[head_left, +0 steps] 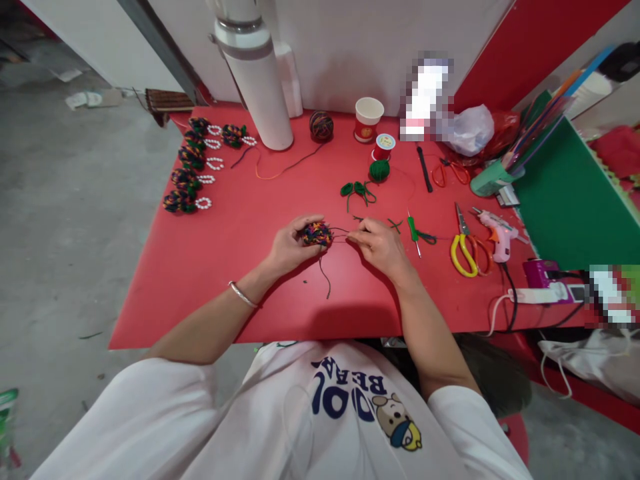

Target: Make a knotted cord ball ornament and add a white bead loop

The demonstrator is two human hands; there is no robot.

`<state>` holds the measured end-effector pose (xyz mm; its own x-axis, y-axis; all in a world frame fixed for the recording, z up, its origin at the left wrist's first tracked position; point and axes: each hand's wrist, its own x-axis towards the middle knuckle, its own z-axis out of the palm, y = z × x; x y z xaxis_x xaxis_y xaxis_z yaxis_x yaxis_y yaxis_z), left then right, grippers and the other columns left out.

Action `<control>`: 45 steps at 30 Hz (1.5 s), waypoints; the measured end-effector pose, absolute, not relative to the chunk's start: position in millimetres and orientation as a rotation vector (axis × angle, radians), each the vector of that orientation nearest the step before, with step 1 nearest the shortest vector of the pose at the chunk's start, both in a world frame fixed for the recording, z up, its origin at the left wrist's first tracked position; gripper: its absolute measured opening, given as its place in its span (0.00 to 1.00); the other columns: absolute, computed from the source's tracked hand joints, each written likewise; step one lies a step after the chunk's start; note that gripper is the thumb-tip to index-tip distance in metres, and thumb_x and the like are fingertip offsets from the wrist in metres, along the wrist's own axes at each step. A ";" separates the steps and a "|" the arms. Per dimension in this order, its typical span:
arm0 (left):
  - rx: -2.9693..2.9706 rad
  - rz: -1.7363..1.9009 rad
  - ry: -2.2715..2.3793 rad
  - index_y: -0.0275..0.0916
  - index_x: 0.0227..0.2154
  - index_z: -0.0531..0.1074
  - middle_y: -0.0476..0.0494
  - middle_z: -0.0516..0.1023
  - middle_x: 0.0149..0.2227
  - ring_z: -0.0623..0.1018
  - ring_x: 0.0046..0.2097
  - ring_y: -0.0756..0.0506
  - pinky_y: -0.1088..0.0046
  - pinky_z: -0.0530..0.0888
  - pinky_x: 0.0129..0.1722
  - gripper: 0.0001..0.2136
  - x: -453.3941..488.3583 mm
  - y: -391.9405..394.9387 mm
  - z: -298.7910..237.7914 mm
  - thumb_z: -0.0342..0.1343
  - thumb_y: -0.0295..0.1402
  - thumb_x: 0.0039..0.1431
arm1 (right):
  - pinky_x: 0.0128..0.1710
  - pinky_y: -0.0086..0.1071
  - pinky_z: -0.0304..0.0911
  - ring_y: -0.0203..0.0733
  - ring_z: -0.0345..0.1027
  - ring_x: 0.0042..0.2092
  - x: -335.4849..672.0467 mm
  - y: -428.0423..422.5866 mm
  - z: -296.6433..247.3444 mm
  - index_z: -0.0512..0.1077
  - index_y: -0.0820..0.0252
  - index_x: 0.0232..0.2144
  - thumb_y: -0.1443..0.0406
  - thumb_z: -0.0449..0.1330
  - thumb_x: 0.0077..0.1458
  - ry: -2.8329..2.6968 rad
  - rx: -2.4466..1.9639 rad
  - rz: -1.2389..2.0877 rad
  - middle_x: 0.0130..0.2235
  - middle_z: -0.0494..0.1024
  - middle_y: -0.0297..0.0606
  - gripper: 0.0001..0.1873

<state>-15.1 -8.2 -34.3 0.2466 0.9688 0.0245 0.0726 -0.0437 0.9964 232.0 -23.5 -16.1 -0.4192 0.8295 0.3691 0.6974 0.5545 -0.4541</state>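
Note:
My left hand (291, 246) is closed around a small multicoloured crocheted piece (316, 233) held just above the red table (210, 267). My right hand (380, 245) pinches thin dark strands of yarn (340, 233) that run from that piece. A loose dark yarn tail (324, 273) hangs down from it onto the table. A silver bangle (242, 294) sits on my left wrist.
Several finished crocheted pieces with pearl rings (187, 175) line the far left. A white flask (257, 83), yarn ball (321, 125), paper cup (369, 119), green yarn (379, 171), green crochet hook (413, 232), yellow scissors (464, 250), pink glue gun (497, 233) and green board (570, 193) surround the work.

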 end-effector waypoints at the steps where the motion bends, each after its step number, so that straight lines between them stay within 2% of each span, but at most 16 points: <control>1: 1.387 1.003 1.049 0.33 0.55 0.76 0.32 0.80 0.53 0.80 0.55 0.38 0.55 0.74 0.62 0.31 -15.0 -8.6 -33.3 0.71 0.30 0.44 | 0.36 0.34 0.56 0.40 0.65 0.37 231.7 -23.5 -15.9 0.82 0.56 0.37 0.66 0.59 0.69 -2.225 -1.221 0.321 0.34 0.74 0.38 0.11; 10: 1.314 0.945 1.045 0.34 0.55 0.77 0.32 0.81 0.54 0.81 0.55 0.37 0.57 0.76 0.60 0.31 -15.0 -11.3 -26.8 0.73 0.28 0.43 | 0.36 0.36 0.57 0.43 0.65 0.39 233.7 -22.1 -15.2 0.82 0.54 0.37 0.66 0.57 0.70 -2.226 -1.265 0.310 0.35 0.75 0.40 0.13; 19: 1.263 0.886 0.971 0.33 0.55 0.77 0.33 0.81 0.53 0.82 0.50 0.38 0.60 0.81 0.52 0.33 -15.2 -13.4 -17.5 0.76 0.32 0.42 | 0.39 0.34 0.63 0.40 0.68 0.38 231.0 -20.8 -20.8 0.82 0.54 0.38 0.65 0.60 0.68 -2.049 -1.147 0.508 0.36 0.76 0.38 0.10; 22: 1.237 0.866 0.907 0.37 0.56 0.76 0.34 0.79 0.56 0.82 0.51 0.39 0.63 0.81 0.51 0.33 -23.1 -10.5 -16.1 0.75 0.30 0.43 | 0.39 0.34 0.63 0.40 0.68 0.37 231.4 -20.7 -22.3 0.82 0.54 0.39 0.64 0.60 0.68 -2.010 -1.161 0.532 0.36 0.76 0.38 0.10; 24: 1.124 0.871 0.841 0.41 0.58 0.75 0.34 0.77 0.59 0.83 0.48 0.40 0.65 0.83 0.44 0.33 -27.3 -7.8 -16.3 0.73 0.31 0.45 | 0.39 0.34 0.64 0.40 0.68 0.37 232.0 -20.6 -23.1 0.83 0.54 0.39 0.64 0.60 0.68 -1.999 -1.171 0.524 0.36 0.75 0.38 0.10; 26: 0.989 0.876 0.828 0.40 0.57 0.74 0.34 0.80 0.54 0.84 0.39 0.42 0.69 0.83 0.31 0.30 -28.4 -6.0 -15.8 0.70 0.34 0.48 | 0.40 0.34 0.64 0.40 0.69 0.38 232.4 -20.5 -23.8 0.83 0.54 0.39 0.64 0.60 0.68 -1.991 -1.173 0.509 0.36 0.75 0.38 0.10; 28: 0.911 0.868 0.871 0.36 0.55 0.74 0.36 0.83 0.42 0.83 0.29 0.45 0.74 0.77 0.19 0.27 -26.1 -6.0 -13.7 0.67 0.38 0.51 | 0.40 0.34 0.64 0.40 0.69 0.38 232.4 -20.5 -24.2 0.83 0.54 0.39 0.65 0.60 0.68 -1.982 -1.164 0.496 0.36 0.76 0.38 0.10; 31: 0.892 0.869 0.934 0.31 0.49 0.75 0.41 0.82 0.28 0.78 0.20 0.47 0.78 0.69 0.12 0.24 -19.7 -8.8 -9.5 0.68 0.42 0.54 | 0.39 0.34 0.64 0.40 0.69 0.37 231.8 -20.8 -24.4 0.83 0.54 0.39 0.65 0.60 0.67 -1.977 -1.179 0.487 0.36 0.76 0.38 0.10; 35: 0.840 0.930 0.957 0.33 0.42 0.74 0.46 0.79 0.21 0.78 0.19 0.46 0.77 0.71 0.13 0.24 -15.6 -9.9 -8.7 0.73 0.43 0.48 | 0.38 0.33 0.64 0.39 0.68 0.35 230.2 -21.5 -24.4 0.83 0.53 0.39 0.64 0.61 0.67 -1.991 -1.219 0.496 0.35 0.75 0.37 0.09; 39: 0.792 0.919 0.936 0.34 0.38 0.73 0.41 0.82 0.25 0.82 0.24 0.42 0.73 0.77 0.17 0.23 -17.9 -6.9 -11.7 0.73 0.46 0.49 | 0.37 0.33 0.63 0.39 0.68 0.35 228.1 -22.1 -25.9 0.84 0.53 0.39 0.65 0.61 0.67 -1.997 -1.225 0.508 0.35 0.75 0.37 0.10; 45: 0.769 0.888 0.923 0.33 0.36 0.73 0.38 0.83 0.26 0.83 0.24 0.40 0.70 0.79 0.17 0.22 -19.4 -6.3 -12.3 0.74 0.44 0.47 | 0.38 0.33 0.64 0.39 0.69 0.36 225.1 -22.5 -29.4 0.84 0.54 0.40 0.65 0.61 0.67 -1.987 -1.195 0.523 0.35 0.75 0.37 0.10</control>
